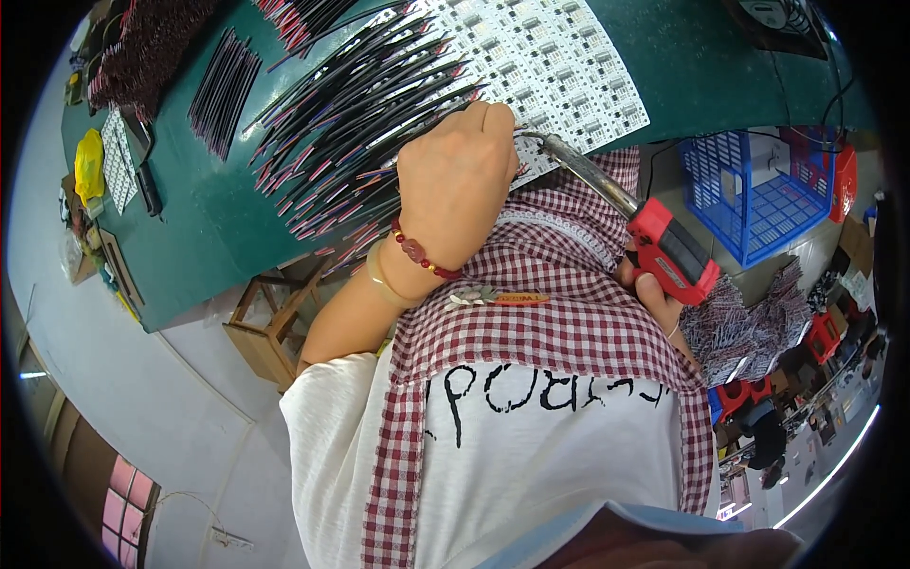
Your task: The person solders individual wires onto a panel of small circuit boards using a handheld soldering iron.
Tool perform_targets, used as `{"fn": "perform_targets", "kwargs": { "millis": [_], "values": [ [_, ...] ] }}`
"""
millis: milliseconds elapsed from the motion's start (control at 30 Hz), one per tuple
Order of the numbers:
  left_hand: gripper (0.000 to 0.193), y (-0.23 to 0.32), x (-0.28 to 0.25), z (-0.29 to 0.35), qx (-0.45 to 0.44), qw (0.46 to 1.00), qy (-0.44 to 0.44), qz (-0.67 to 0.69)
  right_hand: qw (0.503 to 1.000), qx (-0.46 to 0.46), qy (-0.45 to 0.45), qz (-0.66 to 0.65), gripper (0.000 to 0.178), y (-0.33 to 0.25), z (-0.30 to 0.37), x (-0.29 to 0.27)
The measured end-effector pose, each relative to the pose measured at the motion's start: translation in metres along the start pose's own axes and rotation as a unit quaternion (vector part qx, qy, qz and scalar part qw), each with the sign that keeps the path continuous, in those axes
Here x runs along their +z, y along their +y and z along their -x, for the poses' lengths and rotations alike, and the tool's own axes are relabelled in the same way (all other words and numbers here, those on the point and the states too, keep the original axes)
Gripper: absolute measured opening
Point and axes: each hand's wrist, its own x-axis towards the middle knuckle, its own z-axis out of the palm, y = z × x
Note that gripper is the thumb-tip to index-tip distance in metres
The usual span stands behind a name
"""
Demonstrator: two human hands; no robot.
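Observation:
My left hand (457,175) is closed over the near edge of a white circuit board panel (578,71). Its fingers curl under and away from view, so whatever they pinch is hidden. Beside it, many black wires (332,142) with red and bluish strands fan out to the left across the panel. On the right, my right hand (654,299) is wrapped around a red and black soldering iron (671,254). The iron's metal shaft slants up and left, and its thin bent tip ends close to the fingers of my left hand.
The green table (209,218) carries a wire bundle (225,93), a dark wire heap (152,57) and a yellow bag (89,166). Right of me stand a blue plastic crate (749,194) and piled wired parts (739,327). A wooden stool (261,346) is under the table's left side.

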Motion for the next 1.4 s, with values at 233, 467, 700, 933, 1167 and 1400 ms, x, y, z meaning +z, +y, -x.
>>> {"fn": "perform_targets", "kwargs": {
  "millis": [233, 467, 700, 933, 1167, 1400],
  "values": [
    [0.013, 0.0, 0.001, 0.001, -0.002, 1.0, 0.012, 0.014, 0.999, -0.021, 0.033, 0.012, 0.026, 0.002, 0.002, 0.004],
    [0.013, 0.002, 0.002, 0.003, -0.009, 1.0, 0.019, 0.022, 0.999, -0.008, 0.021, -0.047, 0.052, -0.005, 0.001, 0.005],
    [0.01, 0.004, -0.011, 0.006, 0.026, 0.999, -0.03, -0.017, 0.997, -0.019, 0.06, -0.051, 0.06, -0.005, -0.001, 0.009],
    [0.013, 0.013, -0.022, 0.018, 0.011, 0.995, 0.038, 0.092, 0.994, -0.039, 0.049, -0.084, 0.06, -0.003, 0.006, 0.004],
    [0.011, 0.007, -0.002, 0.022, -0.042, 0.994, -0.008, 0.103, 0.999, 0.032, 0.002, -0.004, 0.047, -0.001, 0.016, -0.009],
    [0.012, 0.004, 0.004, 0.02, -0.035, 0.989, 0.021, 0.14, 0.999, 0.016, 0.015, -0.025, 0.044, 0.003, 0.01, -0.004]
  ]
}}
